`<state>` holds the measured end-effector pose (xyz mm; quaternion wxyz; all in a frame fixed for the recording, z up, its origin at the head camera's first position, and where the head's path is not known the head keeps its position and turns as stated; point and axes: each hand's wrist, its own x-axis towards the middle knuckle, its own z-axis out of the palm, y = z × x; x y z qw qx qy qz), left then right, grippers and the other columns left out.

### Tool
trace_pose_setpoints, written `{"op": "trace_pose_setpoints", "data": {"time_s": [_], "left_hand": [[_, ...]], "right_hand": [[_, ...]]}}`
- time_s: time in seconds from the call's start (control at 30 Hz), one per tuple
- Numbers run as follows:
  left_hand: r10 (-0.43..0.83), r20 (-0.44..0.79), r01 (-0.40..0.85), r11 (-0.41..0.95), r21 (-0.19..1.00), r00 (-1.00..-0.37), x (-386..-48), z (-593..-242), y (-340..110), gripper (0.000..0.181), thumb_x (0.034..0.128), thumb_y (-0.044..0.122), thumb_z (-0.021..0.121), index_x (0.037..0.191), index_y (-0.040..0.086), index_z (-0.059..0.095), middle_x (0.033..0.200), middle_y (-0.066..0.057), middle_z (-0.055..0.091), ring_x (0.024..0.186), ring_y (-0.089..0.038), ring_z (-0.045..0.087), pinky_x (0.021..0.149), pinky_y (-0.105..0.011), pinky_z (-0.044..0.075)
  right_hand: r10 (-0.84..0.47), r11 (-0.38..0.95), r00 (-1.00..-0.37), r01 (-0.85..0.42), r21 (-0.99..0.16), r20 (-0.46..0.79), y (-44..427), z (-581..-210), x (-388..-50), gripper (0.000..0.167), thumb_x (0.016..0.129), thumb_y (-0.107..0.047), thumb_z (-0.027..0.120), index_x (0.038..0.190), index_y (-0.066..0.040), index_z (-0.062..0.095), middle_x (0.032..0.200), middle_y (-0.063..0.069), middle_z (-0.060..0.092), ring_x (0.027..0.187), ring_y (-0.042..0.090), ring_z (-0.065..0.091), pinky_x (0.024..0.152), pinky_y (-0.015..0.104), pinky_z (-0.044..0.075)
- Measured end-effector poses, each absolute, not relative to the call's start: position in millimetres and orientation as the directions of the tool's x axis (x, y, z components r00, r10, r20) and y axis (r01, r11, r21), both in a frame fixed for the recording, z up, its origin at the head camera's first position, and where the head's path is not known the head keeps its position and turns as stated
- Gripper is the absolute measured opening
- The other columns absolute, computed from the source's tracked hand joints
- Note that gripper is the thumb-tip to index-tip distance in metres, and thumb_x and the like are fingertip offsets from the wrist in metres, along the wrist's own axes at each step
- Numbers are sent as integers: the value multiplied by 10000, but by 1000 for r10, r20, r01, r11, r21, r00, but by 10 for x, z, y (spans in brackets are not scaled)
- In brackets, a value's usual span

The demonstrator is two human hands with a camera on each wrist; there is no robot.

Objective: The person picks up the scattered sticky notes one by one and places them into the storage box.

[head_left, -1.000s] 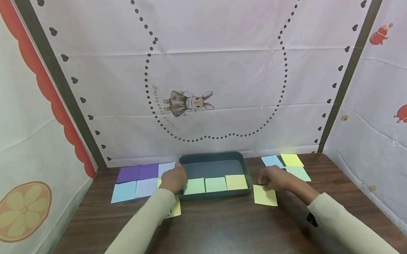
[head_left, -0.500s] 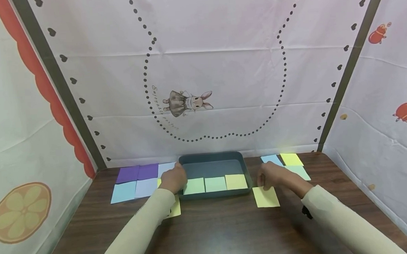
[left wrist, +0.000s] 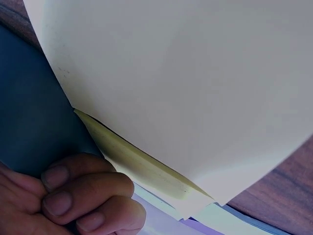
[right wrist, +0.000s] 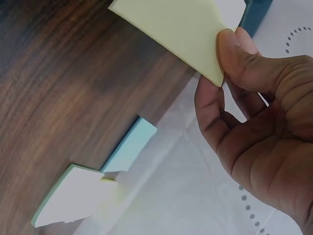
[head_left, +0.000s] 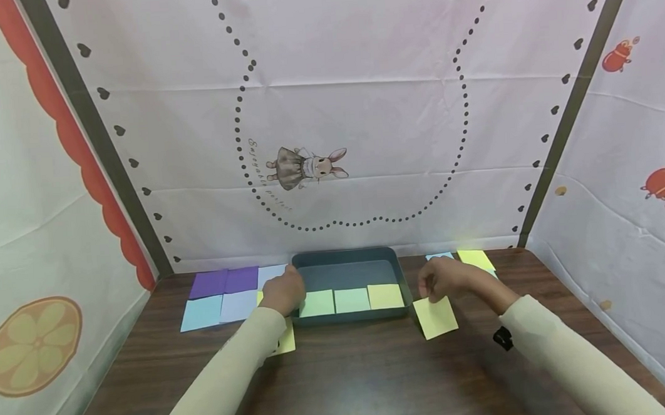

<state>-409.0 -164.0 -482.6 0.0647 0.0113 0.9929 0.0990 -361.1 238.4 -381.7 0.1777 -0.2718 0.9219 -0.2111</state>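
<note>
In the head view, my right hand point(head_left: 443, 277) pinches a yellow sticky note pad point(head_left: 436, 318) by its top corner, just right of the dark blue-grey tray point(head_left: 347, 272). The right wrist view shows thumb and fingers on the pad's corner, with the pad tilted off the table. My left hand point(head_left: 283, 293) is at the tray's left end, its fingers curled at the tray wall; the thumb's contact is hidden. Along the tray's front lie two green pads point(head_left: 317, 303) and a yellow pad point(head_left: 385, 296). Another yellow pad point(head_left: 287, 343) lies partly under the left wrist.
Left of the tray lie purple pads point(head_left: 242, 280), a light blue pad point(head_left: 201, 313) and lavender-blue pads point(head_left: 239, 307). Behind the right hand are a yellow pad point(head_left: 476, 260) and, in the right wrist view, a pale green pad point(right wrist: 68, 196) and a blue pad point(right wrist: 129, 147). A printed cloth point(head_left: 362, 137) stands behind the table.
My right hand has lifted slightly and turned the yellow sticky note pad, which now hangs tilted from its corner. My left hand and the tray have stayed in place.
</note>
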Motion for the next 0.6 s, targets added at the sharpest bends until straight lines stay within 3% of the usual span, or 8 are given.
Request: {"op": "trace_pose_setpoints", "data": {"time_s": [0.43, 0.6], "left_hand": [[37, -143, 6, 978, 209, -989, -4298, -5031, -1724, 683, 983, 198, 688, 1496, -162, 416, 828, -135, 732, 715, -280, 695, 710, -515, 593], [20, -142, -13, 974, 225, -990, -4068, -4799, -1625, 650, 974, 151, 707, 1478, -163, 440, 858, -179, 742, 758, -304, 702, 792, -549, 618]], "right_hand": [[-613, 746, -780, -516, -421, -129, 2435, -3547, -3581, 206, 907, 118, 797, 901, -86, 766, 918, 21, 766, 867, 127, 703, 753, 325, 593], [-600, 750, -794, -515, -415, -99, 2416, -3423, -3595, 221, 907, 131, 768, 888, -88, 757, 914, 13, 777, 884, 167, 723, 761, 343, 600]]}}
